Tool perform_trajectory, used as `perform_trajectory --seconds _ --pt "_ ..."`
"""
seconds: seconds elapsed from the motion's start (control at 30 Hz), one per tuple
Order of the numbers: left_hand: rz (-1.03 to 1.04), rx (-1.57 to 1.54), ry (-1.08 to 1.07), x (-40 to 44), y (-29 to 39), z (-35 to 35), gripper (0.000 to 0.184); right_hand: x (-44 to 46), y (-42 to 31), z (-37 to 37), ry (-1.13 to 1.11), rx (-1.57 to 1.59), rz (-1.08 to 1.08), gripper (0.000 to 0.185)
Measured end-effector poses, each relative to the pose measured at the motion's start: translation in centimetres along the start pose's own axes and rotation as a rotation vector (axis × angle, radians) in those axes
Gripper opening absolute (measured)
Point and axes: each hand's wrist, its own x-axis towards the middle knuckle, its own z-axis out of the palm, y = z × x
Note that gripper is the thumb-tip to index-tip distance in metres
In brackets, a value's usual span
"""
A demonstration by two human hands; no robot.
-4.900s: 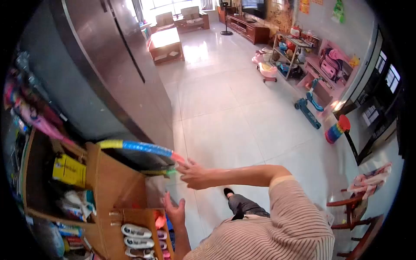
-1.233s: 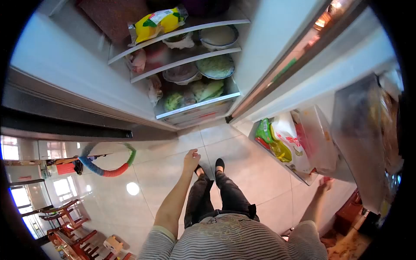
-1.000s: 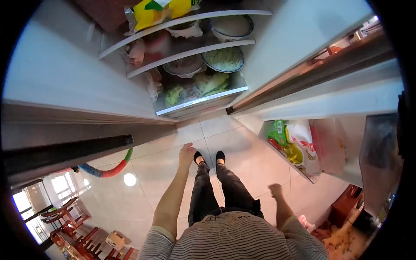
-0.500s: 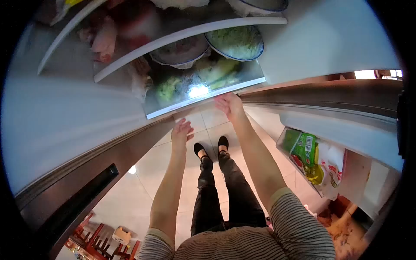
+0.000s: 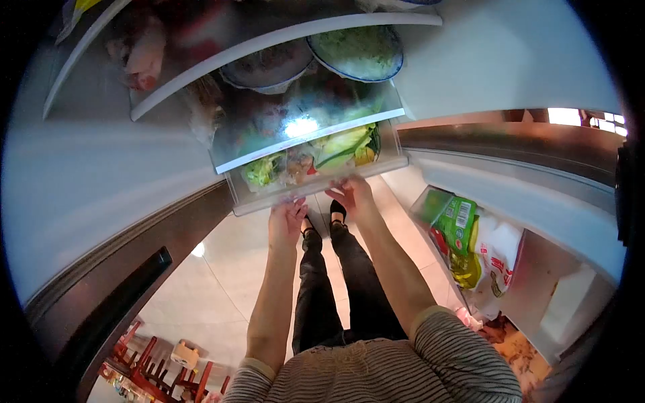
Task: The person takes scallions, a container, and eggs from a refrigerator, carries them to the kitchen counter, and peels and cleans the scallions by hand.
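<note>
The drawer (image 5: 388,165) sits partly out under the shelf (image 5: 322,131), with greens (image 5: 344,144) inside. At its front edge, the left hand (image 5: 287,218) and right hand (image 5: 354,195) hold on with narrow, curled fingers, how firmly I cannot tell. Drawing it out seems the step; further pulling would need even, level force

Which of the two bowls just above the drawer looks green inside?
The right-hand bowl in the picture: its contents look pale green, while those of the left-hand bowl look dull greyish.

A door bin (image 5: 421,205) holds a green packet (image 5: 458,221) and white bag (image 5: 498,252).
</note>
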Motion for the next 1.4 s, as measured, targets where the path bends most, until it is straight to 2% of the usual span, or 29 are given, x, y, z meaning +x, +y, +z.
perform_trajectory --seconds 0.03,0.13,0.2,0.27,0.33,0.43,0.53,0.57,0.67,0.73,0.8,0.87,0.9,1.0,1.07,1.13,1.2,1.23,1.3,1.37,1.4 --pt "-0.02 -0.023 -0.018 -0.4 -0.8 -1.1 0.016 -1.7 -0.5 0.3 0.028 -0.065 0.008 0.012" --pt "-0.07 -0.069 0.008 -2.3 -2.4 -2.4 0.019 -6.0 -2.5 -1.0 0.322 -0.353 0.181 0.014" --pt "-0.075 -0.078 0.051 -3.4 -3.0 -1.9 0.024 -7.8 -2.1 -10.1 0.457 -0.398 0.069 0.031" --pt "-0.071 -0.043 0.047 -3.3 -3.4 -2.3 0.024 -10.7 -2.2 -17.2 0.684 -0.22 -0.126 0.023" --pt "-0.075 -0.063 0.053 -3.4 -3.3 -2.2 0.024 -13.5 -4.1 -23.1 0.575 0.076 -0.297 0.025" --pt "-0.148 0.077 0.081 -4.4 -2.4 -0.6 0.022 -15.2 -7.1 -26.1 0.461 0.369 -0.508 0.025" --pt "-0.492 0.619 -0.043 -6.4 -2.4 2.5 0.022 -15.2 -8.2 -26.6 0.458 0.4 -0.569 0.025" --pt "-0.419 0.794 -0.113 -6.4 -3.3 3.1 0.026 -15.4 -8.6 -26.8 0.467 0.378 -0.568 0.025" --pt "0.309 1.295 -0.383 -0.6 -6.7 3.8 0.032 -15.2 -9.3 -27.0 0.517 0.22 -0.514 0.025" --pt "0.401 1.295 -0.282 1.2 -7.2 9.0 0.04 -15.3 -9.3 -26.4 0.567 0.024 -0.433 0.025" --pt "0.942 1.599 -0.341 5.1 -8.7 11.8 0.056 -15.6 -8.4 -23.6 0.586 -0.374 -0.269 0.024" --pt "0.97 1.725 -0.24 8.8 -10.5 12.6 0.068 -15.3 -7.0 -17.7 0.488 -0.806 -0.171 0.024" --pt "0.982 1.791 -0.187 10.1 -11.1 12.6 0.075 -15.0 -6.2 -14.2 0.43 -0.962 -0.206 0.024" --pt "0.811 2.219 -0.158 11.1 -11.0 12.9 0.093 -11.7 -4.7 -5.6 0.322 -1.261 -0.512 0.021" --pt "0.75 2.166 -0.06 10.6 -9.9 13.2 0.088 -7.7 -4.9 -3.5 0.171 -1.423 -0.817 0.025" --pt "0.736 2.048 0.058 10.4 -8.9 12.9 0.081 -4.9 -5.7 -1.6 0.389 -1.429 -0.629 0.024" --pt "0.76 1.875 0.177 10.0 -7.7 11.9 0.074 -2.8 -7.0 0.0 0.431 -1.425 -0.677 0.027" --pt "0.836 1.751 0.202 9.5 -7.4 12.1 0.068 -1.3 -7.4 -0.5 0.419 -1.411 -0.751 0.028" --pt "0.784 1.719 0.193 8.5 -7.0 11.7 0.075 1.5 -7.2 -2.2 0.385 -1.382 -0.884 0.031" --pt "0.792 1.704 0.231 7.4 -6.4 11.7 0.08 3.4 -7.2 -2.7 0.453 -1.509 -0.836 0.034" --pt "0.818 1.674 0.167 7.0 -6.2 11.3 0.079 4.1 -7.1 -2.5 0.483 -1.571 -0.81 0.036"
